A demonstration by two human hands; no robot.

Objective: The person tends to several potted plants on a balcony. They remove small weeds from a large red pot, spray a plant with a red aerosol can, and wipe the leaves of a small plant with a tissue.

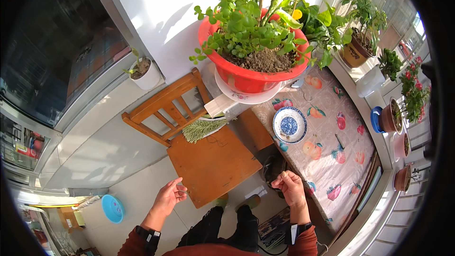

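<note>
My left hand is raised in front of the wooden chair, near its seat's left corner. Its fingers are loosely curved and apart, with nothing in them. My right hand is up beside the near left edge of the table with the fruit-patterned cloth. Thumb and fingertips are pinched together there; anything between them is too small to make out. Farther back on the cloth lies a blue-and-white plate with small crumbs or bits on it. A green fringed mop-like cloth rests at the back of the chair seat.
A large red pot with a leafy plant stands beyond the chair. A small white pot sits on the left ledge. Several potted plants, one in a brown pot, line the window at right. A blue basin is on the floor.
</note>
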